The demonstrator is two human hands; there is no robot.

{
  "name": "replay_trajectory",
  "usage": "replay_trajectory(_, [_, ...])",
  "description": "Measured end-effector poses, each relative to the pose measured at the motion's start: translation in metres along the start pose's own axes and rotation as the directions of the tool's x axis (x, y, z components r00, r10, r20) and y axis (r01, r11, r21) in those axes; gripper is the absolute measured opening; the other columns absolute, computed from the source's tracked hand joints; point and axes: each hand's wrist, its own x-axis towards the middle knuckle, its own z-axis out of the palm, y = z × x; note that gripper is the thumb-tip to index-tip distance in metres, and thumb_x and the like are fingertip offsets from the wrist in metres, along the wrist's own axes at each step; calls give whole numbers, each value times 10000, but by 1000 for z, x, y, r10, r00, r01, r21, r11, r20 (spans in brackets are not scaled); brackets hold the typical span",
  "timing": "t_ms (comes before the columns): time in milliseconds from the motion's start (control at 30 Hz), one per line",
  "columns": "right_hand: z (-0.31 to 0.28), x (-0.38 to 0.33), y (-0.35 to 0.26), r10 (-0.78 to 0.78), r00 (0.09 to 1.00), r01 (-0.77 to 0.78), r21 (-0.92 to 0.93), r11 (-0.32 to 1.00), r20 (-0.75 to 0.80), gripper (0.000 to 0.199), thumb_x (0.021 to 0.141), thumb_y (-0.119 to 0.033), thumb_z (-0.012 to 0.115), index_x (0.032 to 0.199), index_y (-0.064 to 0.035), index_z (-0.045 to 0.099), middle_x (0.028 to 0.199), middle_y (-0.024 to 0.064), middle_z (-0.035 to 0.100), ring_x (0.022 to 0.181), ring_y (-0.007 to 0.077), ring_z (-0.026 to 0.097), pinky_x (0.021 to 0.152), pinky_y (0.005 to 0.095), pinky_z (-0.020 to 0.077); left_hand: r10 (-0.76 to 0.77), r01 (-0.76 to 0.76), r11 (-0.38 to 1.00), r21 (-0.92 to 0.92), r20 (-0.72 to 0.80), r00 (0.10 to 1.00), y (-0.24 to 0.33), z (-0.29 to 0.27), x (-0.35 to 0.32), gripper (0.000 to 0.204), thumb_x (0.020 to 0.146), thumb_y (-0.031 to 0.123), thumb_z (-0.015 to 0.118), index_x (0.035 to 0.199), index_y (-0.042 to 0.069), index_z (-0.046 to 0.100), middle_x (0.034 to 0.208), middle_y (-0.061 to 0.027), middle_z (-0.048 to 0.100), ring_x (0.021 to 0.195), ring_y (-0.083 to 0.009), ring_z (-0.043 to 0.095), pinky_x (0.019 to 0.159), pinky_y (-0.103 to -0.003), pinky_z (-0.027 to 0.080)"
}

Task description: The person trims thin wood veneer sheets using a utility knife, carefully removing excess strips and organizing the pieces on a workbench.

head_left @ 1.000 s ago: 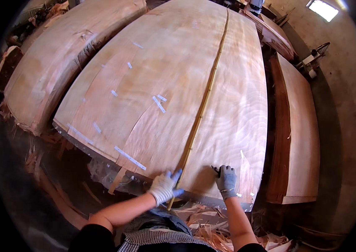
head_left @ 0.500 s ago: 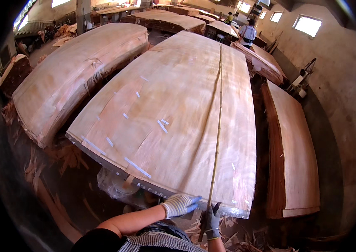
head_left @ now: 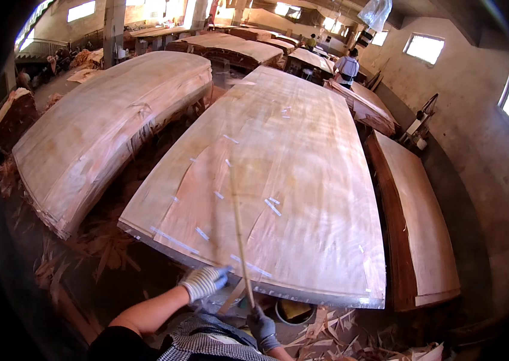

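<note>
Right hand point(head_left: 261, 328): fingers wrapped round the lower end of the pole point(head_left: 241, 237), which points just short of 12 o'clock over the veneer sheet point(head_left: 323, 180). Left hand point(head_left: 204, 284), at the right's 10 o'clock: fingers extended.

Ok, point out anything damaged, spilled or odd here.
Torn wood scraps lie strewn between the left wood stack and the middle sheet, apparently waste. That stack's inner side looks ragged and torn. White strips on the middle sheet seem to mark patched seams.

Two gloved hands point(head_left: 205, 283) point(head_left: 261, 328), one pole point(head_left: 240, 240)
</note>
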Motion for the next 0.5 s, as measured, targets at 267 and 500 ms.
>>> replay_trajectory(267, [57,-100,-40,45,978,-37,-47,998,203,339,816,-349,643,1114,-188,626,871,159,660,762,327,654,662,400,512,-75,93,996,-9,-678,731,-182,-102,10,346,794,23,561,1135,70,602,1247,-183,539,1125,-353,533,964,-376,439])
replay_trajectory(500, [79,-140,-41,78,821,-50,-65,997,566,399,820,-360,605,1177,-182,581,988,172,653,887,328,638,746,361,497,-651,723,684,-100,-530,543,-395,-113,-36,395,880,283,503,1221,96,575,1415,-189,387,1264,-361,421,1046,-362,361])
